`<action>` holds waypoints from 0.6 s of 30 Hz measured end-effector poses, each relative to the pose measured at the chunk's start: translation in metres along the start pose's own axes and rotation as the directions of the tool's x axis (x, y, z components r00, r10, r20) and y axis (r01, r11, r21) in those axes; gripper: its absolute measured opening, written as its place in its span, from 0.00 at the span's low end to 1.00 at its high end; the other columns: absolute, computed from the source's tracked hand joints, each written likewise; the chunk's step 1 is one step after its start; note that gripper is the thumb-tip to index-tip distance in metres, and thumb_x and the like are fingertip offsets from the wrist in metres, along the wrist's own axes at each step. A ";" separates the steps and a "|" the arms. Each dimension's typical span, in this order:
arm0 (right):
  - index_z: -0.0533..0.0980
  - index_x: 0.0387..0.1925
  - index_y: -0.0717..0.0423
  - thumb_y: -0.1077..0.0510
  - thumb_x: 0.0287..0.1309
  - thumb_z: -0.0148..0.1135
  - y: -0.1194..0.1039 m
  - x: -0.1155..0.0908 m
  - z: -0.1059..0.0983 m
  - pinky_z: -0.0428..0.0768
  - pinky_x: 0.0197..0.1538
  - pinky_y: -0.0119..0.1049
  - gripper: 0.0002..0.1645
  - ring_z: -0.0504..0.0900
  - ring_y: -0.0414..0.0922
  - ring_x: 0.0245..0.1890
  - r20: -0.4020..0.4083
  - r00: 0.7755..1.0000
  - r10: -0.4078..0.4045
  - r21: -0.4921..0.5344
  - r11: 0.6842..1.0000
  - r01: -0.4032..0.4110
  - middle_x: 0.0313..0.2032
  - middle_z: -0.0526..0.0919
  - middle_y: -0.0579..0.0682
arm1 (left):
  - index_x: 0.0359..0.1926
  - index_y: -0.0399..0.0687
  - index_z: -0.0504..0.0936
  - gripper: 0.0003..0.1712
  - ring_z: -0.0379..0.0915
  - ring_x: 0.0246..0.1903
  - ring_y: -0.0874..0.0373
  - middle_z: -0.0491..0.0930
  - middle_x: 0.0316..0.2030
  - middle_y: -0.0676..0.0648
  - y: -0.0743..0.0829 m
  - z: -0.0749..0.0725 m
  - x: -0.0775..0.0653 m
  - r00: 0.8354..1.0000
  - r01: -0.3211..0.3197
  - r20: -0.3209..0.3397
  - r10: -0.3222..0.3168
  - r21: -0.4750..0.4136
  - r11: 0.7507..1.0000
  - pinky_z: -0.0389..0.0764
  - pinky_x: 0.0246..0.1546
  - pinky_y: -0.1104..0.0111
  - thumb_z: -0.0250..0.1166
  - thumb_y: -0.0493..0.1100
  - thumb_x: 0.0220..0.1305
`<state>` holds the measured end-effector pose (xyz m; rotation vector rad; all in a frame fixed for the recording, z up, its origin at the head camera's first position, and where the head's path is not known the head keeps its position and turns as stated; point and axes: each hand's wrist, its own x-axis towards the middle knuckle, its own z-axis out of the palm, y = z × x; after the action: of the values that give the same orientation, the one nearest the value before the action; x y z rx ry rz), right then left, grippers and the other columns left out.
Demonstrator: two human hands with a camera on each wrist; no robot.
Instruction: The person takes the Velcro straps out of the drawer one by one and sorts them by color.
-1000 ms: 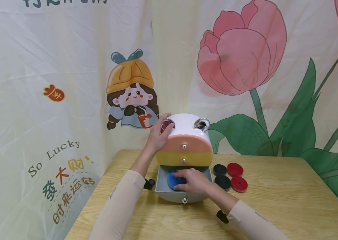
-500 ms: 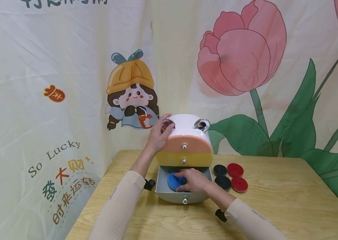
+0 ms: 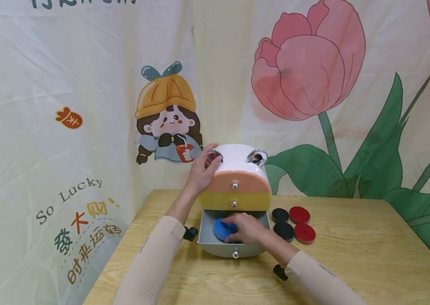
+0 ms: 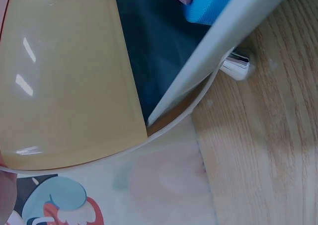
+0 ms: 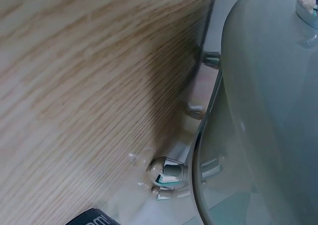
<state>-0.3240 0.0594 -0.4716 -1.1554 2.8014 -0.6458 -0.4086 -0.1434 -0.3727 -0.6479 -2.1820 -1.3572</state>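
A small cabinet with a white top and an orange front (image 3: 234, 182) stands on the table. My left hand (image 3: 201, 171) holds it at the upper left, thumb and fingers about one silver-ringed eye. Below a yellow drawer front (image 3: 253, 201), the grey bottom drawer (image 3: 215, 250) is pulled out. In it lies a blue roll of strap (image 3: 220, 231), which my right hand (image 3: 251, 228) pinches between thumb and fingers; the hand covers its right part. The left wrist view shows the roll's ribbed blue edge (image 4: 211, 4) beside a fingertip. The right wrist view shows the drawer's grey front (image 5: 273, 111).
Right of the cabinet lie two black rolls (image 3: 283, 231) and two red rolls (image 3: 305, 233) on the wooden table (image 3: 363, 245). A printed curtain (image 3: 226, 84) hangs behind. Chrome feet (image 5: 169, 171) show under the cabinet in the right wrist view.
My right thumb has shifted slightly right along the blue roll, and the right forearm has drifted a little left. The left hand and the drawer look the same.
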 end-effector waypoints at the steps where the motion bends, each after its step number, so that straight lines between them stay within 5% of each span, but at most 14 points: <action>1: 0.77 0.68 0.55 0.48 0.61 0.75 0.000 0.000 0.000 0.79 0.64 0.49 0.36 0.81 0.50 0.63 0.001 1.000 0.001 -0.002 1.000 -0.001 0.63 0.83 0.52 | 0.72 0.56 0.70 0.27 0.72 0.38 0.52 0.79 0.43 0.47 0.000 0.000 0.000 1.000 -0.001 0.001 0.001 0.002 1.000 0.73 0.42 0.61 0.59 0.52 0.77; 18: 0.73 0.71 0.55 0.48 0.69 0.68 -0.002 -0.008 -0.009 0.72 0.70 0.55 0.34 0.75 0.55 0.69 0.005 1.000 0.016 0.098 0.995 -0.016 0.69 0.74 0.58 | 0.73 0.54 0.69 0.28 0.72 0.38 0.52 0.80 0.43 0.47 0.000 0.000 -0.001 1.000 -0.015 0.001 0.015 0.003 1.000 0.73 0.42 0.61 0.59 0.53 0.77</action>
<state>-0.3191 0.0668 -0.4639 -1.1142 2.7378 -0.7695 -0.4082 -0.1435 -0.3733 -0.6627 -2.1752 -1.3466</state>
